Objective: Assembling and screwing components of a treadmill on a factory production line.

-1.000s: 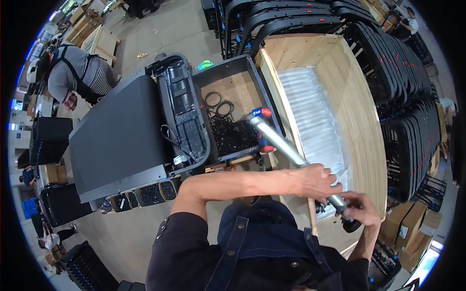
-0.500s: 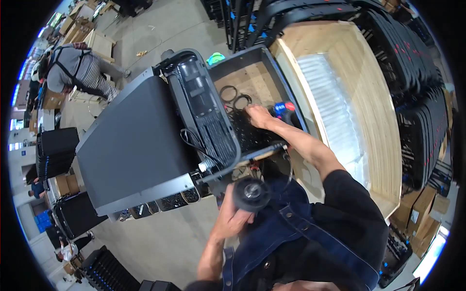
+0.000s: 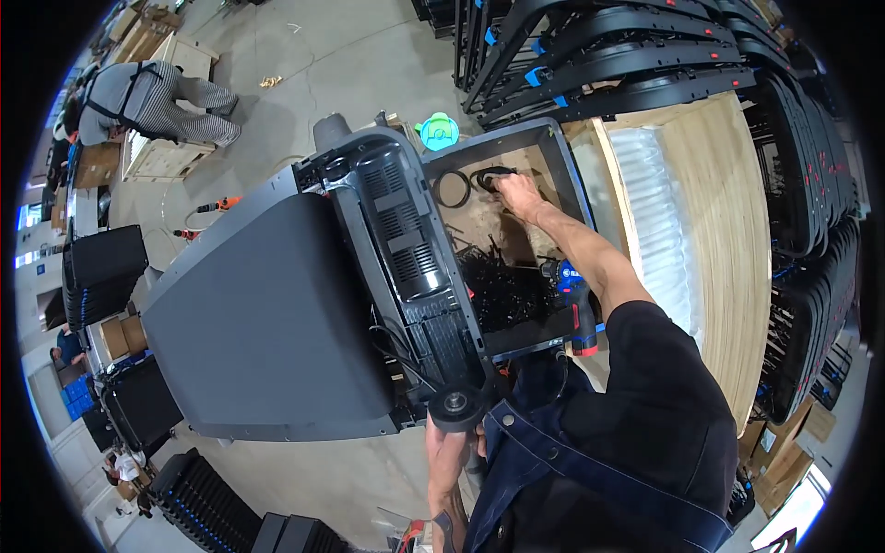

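My left hand is closed beneath a black round wheel with a pale metal centre, held up close to my apron. Most of its fingers are hidden behind the wheel. Reaching into a grey tray, my right hand has its fingers closed on a thin black loop, belt-like, near the far side. A second black ring lies beside it on the tray floor. Many small black pieces fill the tray's near end. A blue and black power drill hangs at its near right edge.
To the left a large grey machine with an exposed motor cover adjoins the tray. A wooden crate stands on the right. Black frames are stacked beyond. Another person bends over a crate at far left.
My right hand has moved farther into the tray and now grips the black loop. My left hand and the wheel have come down nearer to me. The view has shifted.
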Tool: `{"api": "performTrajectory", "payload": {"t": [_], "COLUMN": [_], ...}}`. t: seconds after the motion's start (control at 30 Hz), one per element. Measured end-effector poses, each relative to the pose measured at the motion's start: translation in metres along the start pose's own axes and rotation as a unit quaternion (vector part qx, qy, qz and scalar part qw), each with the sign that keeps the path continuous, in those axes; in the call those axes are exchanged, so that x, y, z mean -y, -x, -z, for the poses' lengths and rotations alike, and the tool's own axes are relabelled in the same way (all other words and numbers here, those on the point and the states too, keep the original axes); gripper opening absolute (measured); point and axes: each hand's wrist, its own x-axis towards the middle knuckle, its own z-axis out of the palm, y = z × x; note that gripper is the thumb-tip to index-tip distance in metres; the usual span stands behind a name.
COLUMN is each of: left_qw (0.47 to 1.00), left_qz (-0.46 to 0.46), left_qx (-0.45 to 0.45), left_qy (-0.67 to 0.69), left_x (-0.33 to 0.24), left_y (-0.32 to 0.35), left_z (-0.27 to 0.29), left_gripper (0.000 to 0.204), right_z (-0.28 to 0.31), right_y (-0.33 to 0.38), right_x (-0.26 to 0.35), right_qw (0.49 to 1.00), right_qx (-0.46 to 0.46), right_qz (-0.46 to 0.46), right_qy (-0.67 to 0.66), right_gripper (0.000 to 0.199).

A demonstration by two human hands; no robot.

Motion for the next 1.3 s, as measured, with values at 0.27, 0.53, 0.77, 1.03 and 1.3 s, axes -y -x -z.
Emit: {"api": "performTrajectory", "payload": {"t": [0.27,0.53,0.77,1.03,1.3], "left_qw": [0.991,0.973,0.966,0.971,0.968], "left_qz": [-0.048,-0.049,-0.087,-0.173,-0.193], "left_qx": [0.098,0.160,0.138,0.104,0.053], "left_qy": [-0.075,-0.156,-0.202,-0.126,-0.152], "left_x": [-0.004,0.011,0.044,0.060,0.007], "left_y": [-0.022,-0.007,0.038,0.068,0.055], "left_z": [-0.019,-0.004,0.025,0.063,0.052], "left_gripper": [0.033,0.077,0.078,0.065,0.071], "right_z": [0.098,0.193,0.187,0.184,0.175], "right_y": [0.095,0.262,0.316,0.372,0.336], "right_x": [0.046,0.194,0.239,0.308,0.306], "right_qw": [0.884,0.730,0.779,0.937,0.928], "right_qx": [-0.114,0.129,0.193,-0.018,-0.107], "right_qz": [-0.088,-0.018,0.022,0.254,0.158], "right_qy": [-0.445,-0.671,-0.596,-0.240,-0.321], "right_gripper": [0.039,0.026,0.027,0.017,0.037]}}
